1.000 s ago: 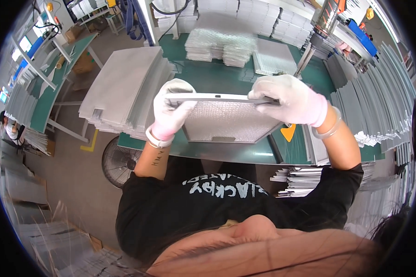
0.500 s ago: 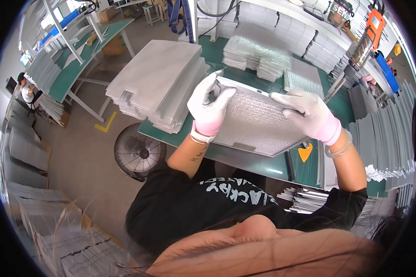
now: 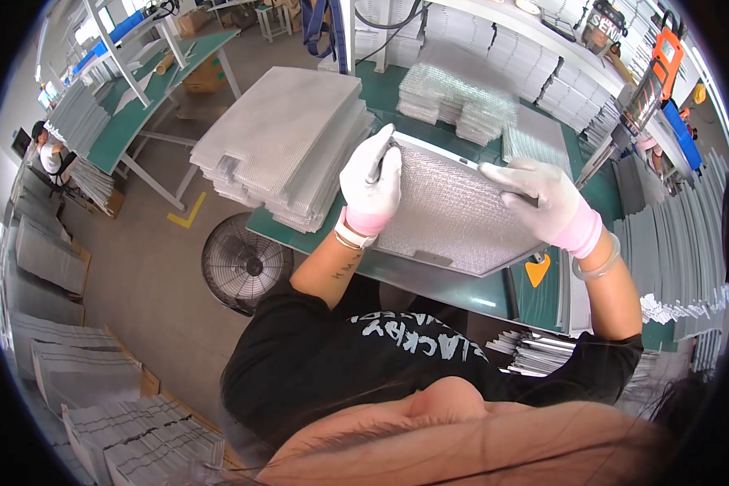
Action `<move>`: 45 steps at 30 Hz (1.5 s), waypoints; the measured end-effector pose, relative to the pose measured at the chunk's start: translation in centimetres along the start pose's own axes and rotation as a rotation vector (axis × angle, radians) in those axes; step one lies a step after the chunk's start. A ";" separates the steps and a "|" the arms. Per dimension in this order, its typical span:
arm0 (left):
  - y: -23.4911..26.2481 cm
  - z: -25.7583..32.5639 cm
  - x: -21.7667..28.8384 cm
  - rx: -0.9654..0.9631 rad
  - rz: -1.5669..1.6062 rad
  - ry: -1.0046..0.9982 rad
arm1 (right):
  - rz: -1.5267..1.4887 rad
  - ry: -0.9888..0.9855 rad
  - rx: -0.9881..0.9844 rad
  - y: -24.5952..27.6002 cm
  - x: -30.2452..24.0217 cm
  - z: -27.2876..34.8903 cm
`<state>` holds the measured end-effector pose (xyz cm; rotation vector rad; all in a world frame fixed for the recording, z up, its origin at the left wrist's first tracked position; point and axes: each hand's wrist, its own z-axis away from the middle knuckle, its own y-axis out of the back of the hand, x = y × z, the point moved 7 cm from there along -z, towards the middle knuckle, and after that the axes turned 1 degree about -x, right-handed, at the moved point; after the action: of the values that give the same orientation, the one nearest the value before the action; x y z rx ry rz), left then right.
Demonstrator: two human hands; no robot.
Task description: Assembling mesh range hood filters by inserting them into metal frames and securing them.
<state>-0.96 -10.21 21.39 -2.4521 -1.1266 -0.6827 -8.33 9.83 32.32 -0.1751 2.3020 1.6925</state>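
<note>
In front of me, a silver mesh filter panel [image 3: 462, 206] with a thin pale metal frame is tilted up over the green tabletop. My left hand [image 3: 370, 180], in a white glove with a pink cuff, closes at the panel's upper left corner. Its thumb and forefinger are drawn together, with a small dark patch between them that I cannot make out. My right hand [image 3: 543, 194], gloved the same way, grips the upper right part of the frame, forefinger laid along the edge. A small notched tab [image 3: 433, 258] shows at the panel's lower edge.
Left of the panel stands a tall stack of mesh sheets [image 3: 279, 113]; more clear-looking sheets [image 3: 454, 89] lie behind it. An orange-yellow scraper [image 3: 537, 271] and a dark rod [image 3: 510, 293] lie near the front edge. A floor fan [image 3: 247, 263] is at left, an orange tool [image 3: 664, 65] at right.
My left thumb and forefinger, spread apart before, have come together at the panel's corner. My right hand keeps its grip, and the panel stays nearly in place. The view has shifted slightly.
</note>
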 end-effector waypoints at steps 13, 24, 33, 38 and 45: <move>0.0 -0.2 -2.0 -0.082 0.069 -0.043 | 0.381 0.122 0.553 2.8 -2.0 4.8; -14.5 -1.3 13.4 -1.144 -0.169 -0.941 | 0.352 -1.174 -0.036 -22.0 13.4 25.8; -18.5 4.6 9.8 -1.148 -0.306 -0.935 | -0.460 -0.947 0.516 -6.9 3.6 28.3; -18.9 4.4 8.6 -0.986 -0.245 -0.879 | -0.235 -0.535 0.648 2.4 -2.2 26.6; -19.1 4.4 8.3 -0.966 -0.231 -0.884 | 0.211 -0.664 0.155 -0.2 -1.9 21.5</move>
<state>-9.91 8.85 24.69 -3.6839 -1.6710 -0.1432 -3.19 30.08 26.74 0.5914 1.9633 1.3635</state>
